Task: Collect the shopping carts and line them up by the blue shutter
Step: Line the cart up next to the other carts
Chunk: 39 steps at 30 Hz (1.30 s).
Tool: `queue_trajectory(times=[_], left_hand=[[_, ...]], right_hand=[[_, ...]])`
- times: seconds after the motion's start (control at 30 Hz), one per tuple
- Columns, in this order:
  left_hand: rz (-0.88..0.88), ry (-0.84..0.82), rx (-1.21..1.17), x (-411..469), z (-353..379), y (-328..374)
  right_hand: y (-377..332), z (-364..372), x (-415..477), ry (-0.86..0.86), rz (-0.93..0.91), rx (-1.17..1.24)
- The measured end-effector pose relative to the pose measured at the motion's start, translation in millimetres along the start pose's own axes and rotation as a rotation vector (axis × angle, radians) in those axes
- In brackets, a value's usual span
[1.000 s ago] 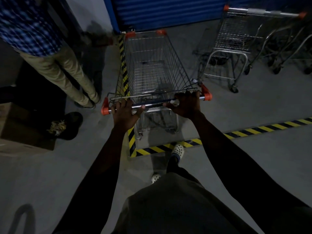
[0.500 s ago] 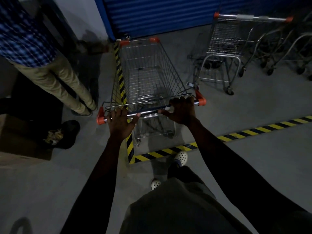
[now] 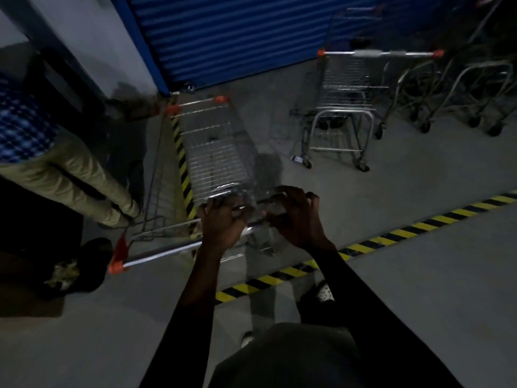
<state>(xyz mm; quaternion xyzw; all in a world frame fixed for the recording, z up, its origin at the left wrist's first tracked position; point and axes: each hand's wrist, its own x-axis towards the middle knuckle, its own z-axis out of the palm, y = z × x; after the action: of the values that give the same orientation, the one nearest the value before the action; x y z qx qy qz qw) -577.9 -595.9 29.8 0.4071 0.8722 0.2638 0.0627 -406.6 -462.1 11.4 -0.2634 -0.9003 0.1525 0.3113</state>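
- Both arms reach forward, in dark sleeves. The left hand (image 3: 221,228) is on the handle (image 3: 159,254) of the cart (image 3: 212,152), knuckles up and fingers curled over the bar, gripping it.
- The right hand (image 3: 298,219) is just beside the left, fingers bent and splayed. Motion blur there, so I can't tell if it grips the bar or hovers above it.
- The cart stands skewed, nose near the bottom-left corner of the blue shutter (image 3: 237,37). It sits over the yellow-black floor tape (image 3: 419,228).
- The handle's right end cap is hidden behind the hands. The basket's near end is smeared by blur.
- A second cart (image 3: 347,88) is parked at the shutter, well apart on the right. The other cart frames (image 3: 470,88) past it are dim and cut off by the edge.
- A bystander (image 3: 64,169) is on the left, only shirt and trousers in view.
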Motion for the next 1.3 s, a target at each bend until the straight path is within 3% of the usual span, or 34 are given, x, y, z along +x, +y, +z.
queue_trajectory(times=[0.07,0.2,0.3,0.43,0.77,1.03,1.3], left_hand=[[0.137,0.035,-0.022,29.8,31.7,42.6],[0.222,0.055,-0.177,73.6,85.8,137.2],[0.343,0.089,-0.161,101.0,121.2,198.5],[0.356,0.032,-0.192,141.6,158.3,253.7],[0.324,-0.131,-0.262,266.0,237.2,308.3],[0.294,-0.242,-0.377,449.6,312.4,364.4],[0.459,-0.073,-0.174,607.2,314.4,402.3]], right_hand=[[45.2,-29.0,9.4,-0.007,0.133,0.002],[139.8,-81.8,27.8,0.005,0.346,-0.024],[201.6,-115.9,40.6,-0.015,0.466,0.016],[254.6,-140.8,61.0,-0.003,0.577,0.063],[375.6,-126.8,126.0,-0.055,0.631,0.145],[501.6,-119.7,271.5,-0.046,0.633,0.098],[581.0,-114.5,376.7,0.033,0.597,-0.035]])
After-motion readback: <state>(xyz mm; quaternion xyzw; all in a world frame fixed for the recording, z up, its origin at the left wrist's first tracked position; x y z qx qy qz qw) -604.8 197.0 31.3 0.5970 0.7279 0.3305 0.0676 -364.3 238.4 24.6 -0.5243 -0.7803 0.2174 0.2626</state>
